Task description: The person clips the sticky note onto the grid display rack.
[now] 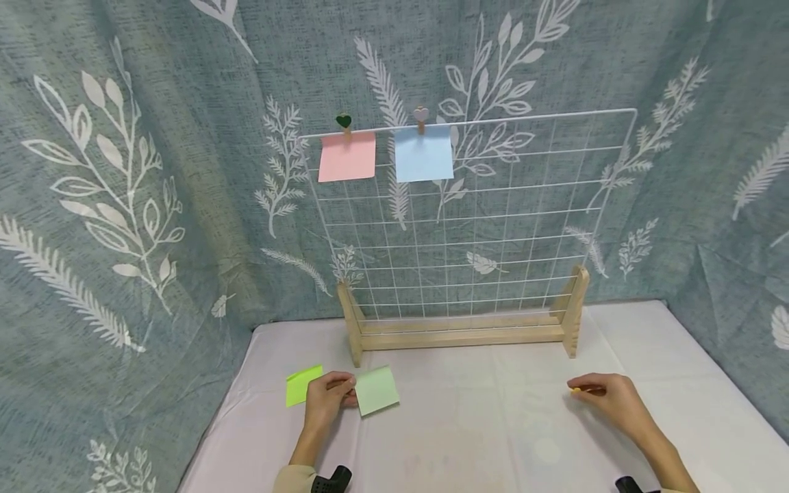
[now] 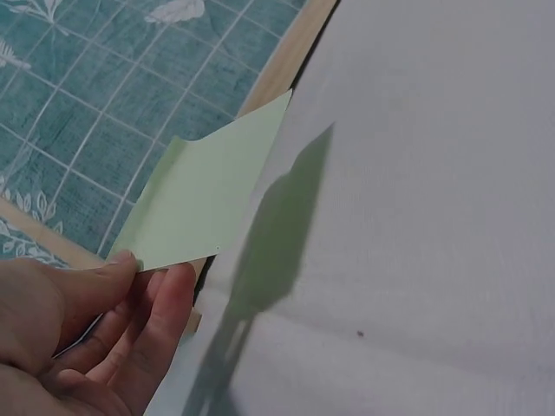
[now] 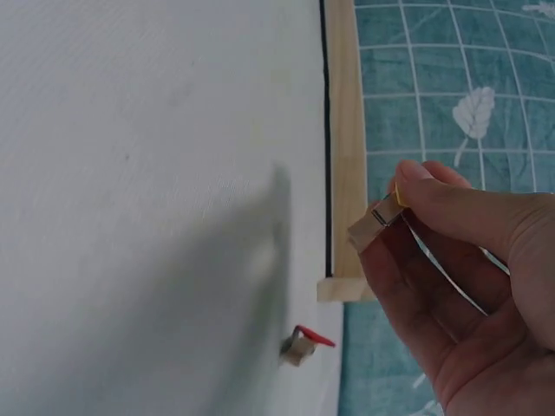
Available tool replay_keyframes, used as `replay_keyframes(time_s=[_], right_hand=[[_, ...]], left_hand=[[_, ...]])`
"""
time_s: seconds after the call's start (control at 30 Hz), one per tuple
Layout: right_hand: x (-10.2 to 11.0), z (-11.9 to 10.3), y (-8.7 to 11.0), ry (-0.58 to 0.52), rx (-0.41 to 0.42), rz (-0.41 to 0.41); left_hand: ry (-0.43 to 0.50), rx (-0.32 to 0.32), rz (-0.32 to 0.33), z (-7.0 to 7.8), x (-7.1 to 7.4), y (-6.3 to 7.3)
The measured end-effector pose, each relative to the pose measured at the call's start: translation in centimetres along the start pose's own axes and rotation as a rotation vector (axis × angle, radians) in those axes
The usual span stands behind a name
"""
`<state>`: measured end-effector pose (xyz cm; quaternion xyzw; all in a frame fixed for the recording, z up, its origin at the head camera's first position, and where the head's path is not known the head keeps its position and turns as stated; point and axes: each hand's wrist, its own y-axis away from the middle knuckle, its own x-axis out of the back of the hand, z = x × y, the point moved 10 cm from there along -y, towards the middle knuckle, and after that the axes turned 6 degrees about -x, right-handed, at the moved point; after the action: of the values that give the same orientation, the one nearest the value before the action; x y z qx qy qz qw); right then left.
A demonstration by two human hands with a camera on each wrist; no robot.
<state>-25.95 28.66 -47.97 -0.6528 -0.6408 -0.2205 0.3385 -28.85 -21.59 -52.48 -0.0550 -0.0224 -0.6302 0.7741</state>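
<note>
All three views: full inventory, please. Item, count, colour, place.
Wire grid: 1, white, upright in stand
Stand: 1, light wood, on table
Pink note: 1, pink, clipped to grid top, left
Blue note: 1, light blue, clipped beside it
Heart clips: 2, one dark green, one pale, on grid top
Pale green note: 1, pale green, in left hand
Bright note: 1, yellow-green, on table beside left hand
Yellow clip: 1, wood and yellow, in right hand
Red clip: 1, wood and red, on table near stand
Table: 1, whitish
Curtain: teal, white leaf print, surrounding table
Hands: 2, left and right, bare, over table
</note>
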Motion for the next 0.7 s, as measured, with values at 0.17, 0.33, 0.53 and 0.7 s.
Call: replay_keyframes(time_s=[0.17, 0.33, 0.53, 0.7], right_hand=[[-0.5, -0.8, -0.4, -0.015, 0.031, -0.007], [-0.5, -2.0, -0.7, -0.044, 0.079, 0.014], [-1.1, -2.9, -0.7, -0.077, 0.097, 0.008], [-1.5, -2.8, -0.7, -0.075, 0.069, 0.002]], left_hand=[[-0.005, 0.003, -0.01, 0.4, -0.4, 0.1], [0.007, -0.008, -0.028, 1.2, -1.1, 0.1], [0.019, -0.023, -0.062, 1.9, -2.1, 0.2], [0.008, -0.016, -0.052, 1.9, -2.4, 0.2]])
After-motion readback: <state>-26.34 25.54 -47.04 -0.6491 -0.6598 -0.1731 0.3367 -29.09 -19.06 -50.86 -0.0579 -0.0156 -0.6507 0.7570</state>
